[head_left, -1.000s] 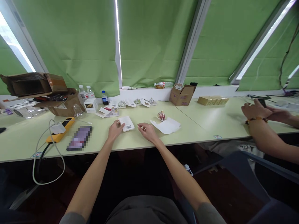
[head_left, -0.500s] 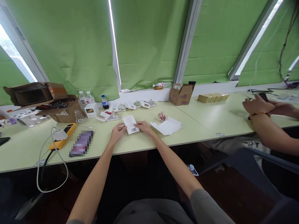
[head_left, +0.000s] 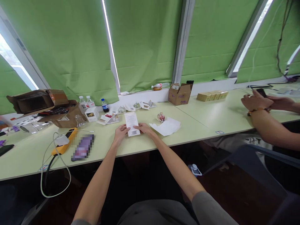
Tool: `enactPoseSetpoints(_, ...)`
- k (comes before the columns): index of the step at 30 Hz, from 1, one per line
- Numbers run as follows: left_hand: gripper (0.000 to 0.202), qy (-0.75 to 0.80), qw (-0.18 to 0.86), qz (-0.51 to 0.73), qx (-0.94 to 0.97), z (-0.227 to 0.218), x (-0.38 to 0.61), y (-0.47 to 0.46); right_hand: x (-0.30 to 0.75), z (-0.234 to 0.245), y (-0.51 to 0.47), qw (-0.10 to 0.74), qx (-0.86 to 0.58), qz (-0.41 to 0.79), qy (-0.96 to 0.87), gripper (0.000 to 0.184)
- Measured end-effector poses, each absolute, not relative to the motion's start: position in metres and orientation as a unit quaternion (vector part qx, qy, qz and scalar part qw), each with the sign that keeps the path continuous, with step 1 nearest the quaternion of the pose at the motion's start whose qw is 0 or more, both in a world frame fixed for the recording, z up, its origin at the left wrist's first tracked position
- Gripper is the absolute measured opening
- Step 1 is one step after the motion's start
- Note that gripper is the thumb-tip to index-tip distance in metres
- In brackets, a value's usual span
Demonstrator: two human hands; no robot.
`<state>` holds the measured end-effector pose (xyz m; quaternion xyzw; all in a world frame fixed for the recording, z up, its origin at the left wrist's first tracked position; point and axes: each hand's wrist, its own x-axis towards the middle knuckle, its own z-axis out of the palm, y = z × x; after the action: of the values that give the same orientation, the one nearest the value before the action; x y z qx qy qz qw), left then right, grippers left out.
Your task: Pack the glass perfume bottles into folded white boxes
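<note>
Between my two hands is a flat white card (head_left: 131,120) with small print and a barcode at its lower edge. Whether it is a single card or a flattened carton, I cannot tell. My left hand (head_left: 120,134) pinches its left edge, thumb on the front. On the other side, my right hand (head_left: 144,129) grips the lower right edge the same way. To the right on the table sits a small round glass piece (head_left: 161,117), reddish and gold, touching or close to white paper sheets (head_left: 167,127).
Behind lie several opened white cartons (head_left: 105,118) with glass pieces. At left are a phone (head_left: 83,147), a yellow power strip (head_left: 65,142), cardboard boxes (head_left: 67,117) and bottles (head_left: 104,105). A brown box (head_left: 180,95) and yellow boxes (head_left: 212,96) stand back right. Another person's hands (head_left: 257,101) hold something dark.
The white card now stands more upright and shows more of its printed face, its top edge higher. Both hands keep hold of it. The whole view has tilted slightly.
</note>
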<state>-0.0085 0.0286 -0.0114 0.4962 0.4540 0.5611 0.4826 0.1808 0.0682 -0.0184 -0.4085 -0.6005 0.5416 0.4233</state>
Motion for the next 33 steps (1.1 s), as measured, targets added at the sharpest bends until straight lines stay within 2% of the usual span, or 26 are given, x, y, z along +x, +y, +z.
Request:
enactPoseSetpoints(5,0.055,0.458,0.496,0.573,0.465,-0.013,-0.004,0.022,0.184,-0.021,0.072,0.43,-0.417,0.522,-0.608,0.041)
enactPoseSetpoints(18,0.045,0.427,0.523,0.553,0.488,-0.019,-0.008,0.002,0.193,-0.018,0.045,0.375,-0.421,0.508,-0.651,0.045)
enactPoseSetpoints(23,0.048,0.422,0.52,0.55,0.5,-0.023,-0.011,-0.008,0.201,-0.019,0.028,0.355,-0.411,0.48,-0.689,0.048)
enactPoseSetpoints(33,0.058,0.402,0.534,0.536,0.517,-0.016,-0.013,-0.026,0.203,-0.021,0.01,0.388,-0.362,0.505,-0.681,0.049)
